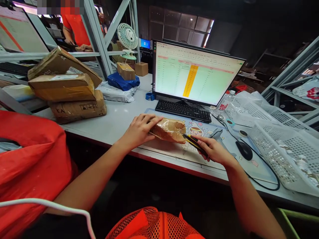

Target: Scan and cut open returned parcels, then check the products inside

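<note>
Pale desk [119, 121], left hand [142, 127] gripping one parcel [168, 130], right hand [211, 148] holding one cutter [193, 142]

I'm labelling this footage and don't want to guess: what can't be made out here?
All in the head view:
Taped package: its contents, hidden by its wrapping.
Utility knife in the right hand: blade tip, too small to tell.
Left hand: its palm, hidden by its back.
Monitor: its text, too small and blurred.
Green bin: cut off by the picture's edges.

The cardboard parcel [167, 130] looks glossy under clear tape [166, 123]. The utility knife [193, 142] appears plastic-bodied; the vest [171, 223] is mesh cloth.
</note>
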### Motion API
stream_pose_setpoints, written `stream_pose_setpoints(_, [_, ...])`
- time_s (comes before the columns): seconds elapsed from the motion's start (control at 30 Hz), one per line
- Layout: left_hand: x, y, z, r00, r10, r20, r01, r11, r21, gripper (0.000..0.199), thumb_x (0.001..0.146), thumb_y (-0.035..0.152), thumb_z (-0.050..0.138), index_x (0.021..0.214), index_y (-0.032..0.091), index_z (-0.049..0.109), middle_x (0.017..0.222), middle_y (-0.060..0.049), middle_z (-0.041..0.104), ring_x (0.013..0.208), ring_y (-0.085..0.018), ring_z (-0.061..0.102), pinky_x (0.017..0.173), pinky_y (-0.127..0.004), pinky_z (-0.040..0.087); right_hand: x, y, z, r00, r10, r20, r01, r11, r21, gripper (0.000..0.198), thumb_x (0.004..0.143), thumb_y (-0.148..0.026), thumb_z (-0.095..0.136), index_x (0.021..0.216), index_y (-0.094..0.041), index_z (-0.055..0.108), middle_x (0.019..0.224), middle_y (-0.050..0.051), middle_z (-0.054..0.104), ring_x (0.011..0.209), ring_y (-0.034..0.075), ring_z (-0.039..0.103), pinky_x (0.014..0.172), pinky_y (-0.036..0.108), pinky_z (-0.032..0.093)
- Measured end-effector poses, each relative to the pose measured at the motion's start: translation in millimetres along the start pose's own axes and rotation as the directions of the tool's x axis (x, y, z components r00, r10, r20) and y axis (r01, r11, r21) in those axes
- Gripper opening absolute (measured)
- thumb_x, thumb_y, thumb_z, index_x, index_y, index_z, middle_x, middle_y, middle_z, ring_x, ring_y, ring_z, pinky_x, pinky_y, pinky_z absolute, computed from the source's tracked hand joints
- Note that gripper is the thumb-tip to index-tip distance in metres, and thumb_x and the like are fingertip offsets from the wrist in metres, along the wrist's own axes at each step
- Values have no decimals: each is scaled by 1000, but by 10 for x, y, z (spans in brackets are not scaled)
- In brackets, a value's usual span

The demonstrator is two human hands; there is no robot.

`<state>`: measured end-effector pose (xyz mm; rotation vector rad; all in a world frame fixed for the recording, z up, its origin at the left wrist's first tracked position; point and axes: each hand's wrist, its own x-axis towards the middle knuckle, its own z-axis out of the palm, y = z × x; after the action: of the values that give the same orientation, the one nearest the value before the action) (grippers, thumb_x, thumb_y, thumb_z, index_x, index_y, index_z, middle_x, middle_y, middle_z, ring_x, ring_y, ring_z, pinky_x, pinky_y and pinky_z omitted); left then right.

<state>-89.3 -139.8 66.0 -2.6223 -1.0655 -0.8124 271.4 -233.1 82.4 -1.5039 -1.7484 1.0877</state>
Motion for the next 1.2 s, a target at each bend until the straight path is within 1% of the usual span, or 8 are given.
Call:
stream_pose_setpoints(0.23, [1,-83,-41,999,41,29,-40,998,-53,90,83,19,79,165,28,43,152,-13,56,136,-38,53,117,-56,45,-138,85,4,999,21,37,-18,997,-78,60,103,-58,56,155,-28,63,68,-2,61,48,12,53,43,23,47])
stream_pose_setpoints(0.37, [-149,-402,273,991,-47,-122,15,967,-254,109,77,25,87,168,22,27,167,-19,38,157,-39,35,131,-57,31,-149,131,110,999,32,-11,-32,999,8,62,102,-60,57,154,-28,63,69,-1,62,49,12,53,43,23,46])
stream_pose_setpoints(0.47, [-221,-624,671,958,-271,-95,179,822,-541,130,71,45,92,169,13,13,168,-26,33,158,-43,36,131,-61,31,-116,160,171,997,47,-66,-38,991,132,70,99,-63,59,158,-25,58,69,-2,62,50,13,54,43,24,46])
stream_pose_setpoints(0.57, [-136,-678,960,952,-304,28,237,679,-694,119,72,53,89,162,11,24,156,-24,49,145,-41,53,125,-59,42,-64,178,170,995,55,-79,-36,975,221,75,98,-63,62,161,-24,54,71,-1,64,51,13,57,44,24,47])
stream_pose_setpoints(0.67, [56,-635,999,956,-289,-46,163,657,-736,114,74,59,87,158,15,23,151,-23,52,139,-39,57,119,-56,49,-25,235,123,995,73,-66,-51,955,293,80,96,-63,66,163,-23,51,72,0,67,52,14,58,45,24,46])
stream_pose_setpoints(0.87, [278,-254,547,945,-123,-303,-61,844,-534,110,67,57,96,148,26,28,146,-19,50,135,-37,57,115,-57,51,17,422,-25,950,152,-271,-59,944,325,92,90,-66,69,165,-18,47,68,1,68,50,16,59,43,25,46])
stream_pose_setpoints(1.03, [245,366,197,890,41,-454,-103,988,-112,93,76,42,90,148,25,34,139,-17,55,131,-38,54,120,-63,41,-206,146,-139,804,4,-595,79,990,113,82,96,-66,61,162,-18,53,70,-1,65,49,13,56,42,25,47])
stream_pose_setpoints(1.2, [228,601,148,886,42,-462,-69,997,-42,80,78,36,85,144,23,41,136,-16,58,126,-37,55,115,-59,43,-379,-412,28,853,-249,-458,229,968,-100,63,105,-56,54,160,-25,57,74,-1,64,52,12,57,47,25,50])
